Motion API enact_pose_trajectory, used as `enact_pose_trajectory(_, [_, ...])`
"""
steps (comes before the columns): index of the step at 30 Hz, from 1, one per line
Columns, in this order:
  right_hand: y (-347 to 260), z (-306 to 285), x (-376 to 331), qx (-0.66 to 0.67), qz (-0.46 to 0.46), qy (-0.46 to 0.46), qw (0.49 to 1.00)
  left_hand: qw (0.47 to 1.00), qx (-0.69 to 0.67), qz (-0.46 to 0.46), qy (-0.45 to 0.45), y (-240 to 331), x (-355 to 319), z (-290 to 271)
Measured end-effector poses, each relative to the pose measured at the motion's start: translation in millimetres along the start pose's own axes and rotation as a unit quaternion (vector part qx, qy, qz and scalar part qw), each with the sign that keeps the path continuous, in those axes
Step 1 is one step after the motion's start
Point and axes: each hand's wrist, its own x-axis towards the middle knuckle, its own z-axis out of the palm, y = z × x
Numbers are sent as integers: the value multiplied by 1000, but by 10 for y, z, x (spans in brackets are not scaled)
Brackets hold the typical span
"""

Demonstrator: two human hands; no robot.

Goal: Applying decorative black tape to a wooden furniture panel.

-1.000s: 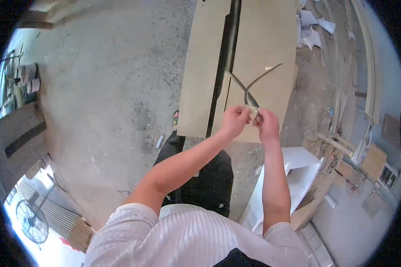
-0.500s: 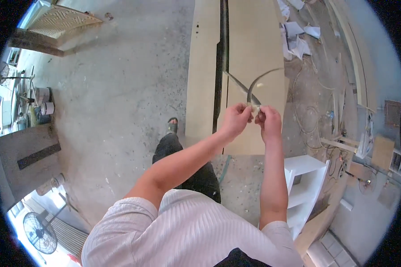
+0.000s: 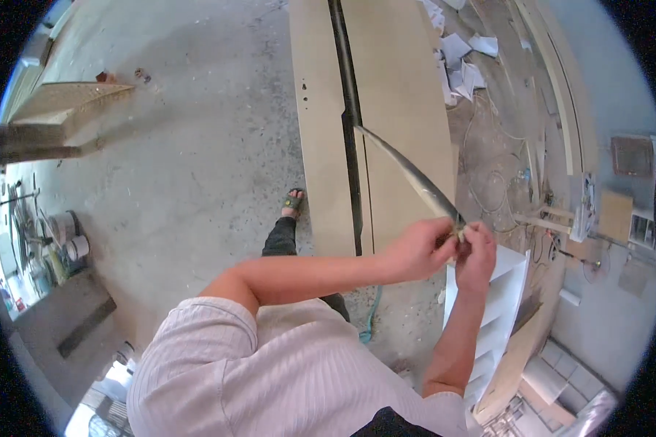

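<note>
As dk strip (image 3: 410, 170) is prob. handling light/bendy, L hand (image 3: 419, 251) & R hand (image 3: 478, 258) are pinching its end nr surface's (image 3: 401, 80) near-R corner.

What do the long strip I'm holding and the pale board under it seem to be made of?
The long strip: probably flexible plastic or rubber, satin, since its thin, curved length catches a soft sheen. The pale board: likely wood-based, matte, with an even beige face, possibly laminated.
</note>
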Motion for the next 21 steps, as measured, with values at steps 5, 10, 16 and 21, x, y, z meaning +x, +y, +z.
enact_pose_trajectory(5, [-658,407,-14,4,-67,23,998,976,84,201,10,585,320,-284])
enact_pose_trajectory(10, [-1073,501,-99,-203,-163,47,964,950,139,279,-9,1051,419,-390])
enact_pose_trajectory(16, [-1143,570,-253,-64,-114,57,990,868,379,307,-90,1128,439,-356])
enact_pose_trajectory(21, [-733,298,-157,-114,-158,71,978,809,444,342,-178,753,334,-236])
